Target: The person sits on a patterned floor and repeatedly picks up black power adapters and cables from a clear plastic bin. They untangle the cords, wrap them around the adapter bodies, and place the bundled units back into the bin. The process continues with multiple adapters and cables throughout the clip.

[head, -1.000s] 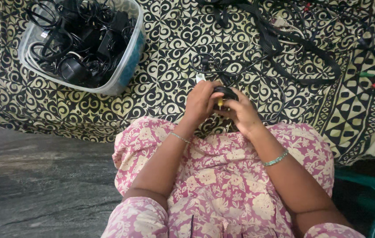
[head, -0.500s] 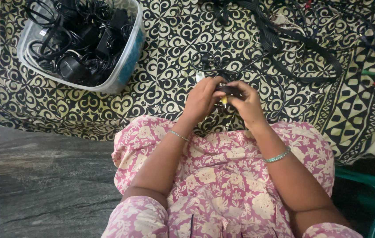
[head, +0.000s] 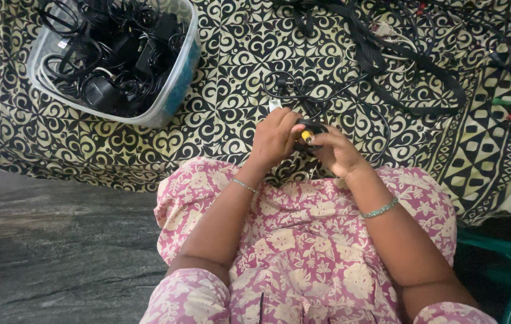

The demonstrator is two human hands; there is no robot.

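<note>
Gripping a coiled black cable (head: 311, 129) with a yellow plug (head: 306, 135), left hand (head: 275, 139) and right hand (head: 338, 153) clasp it together, keeping the loops bunched

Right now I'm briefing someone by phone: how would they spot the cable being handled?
On the black-and-cream patterned cloth, find the two hands above the pink floral lap. Between left hand and right hand sits a small coiled black cable. Unlike the loose cables nearby, it shows a yellow plug tip.

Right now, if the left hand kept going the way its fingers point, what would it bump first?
The left hand would probably first meet the coiled black cable it holds together with the right hand.
</note>
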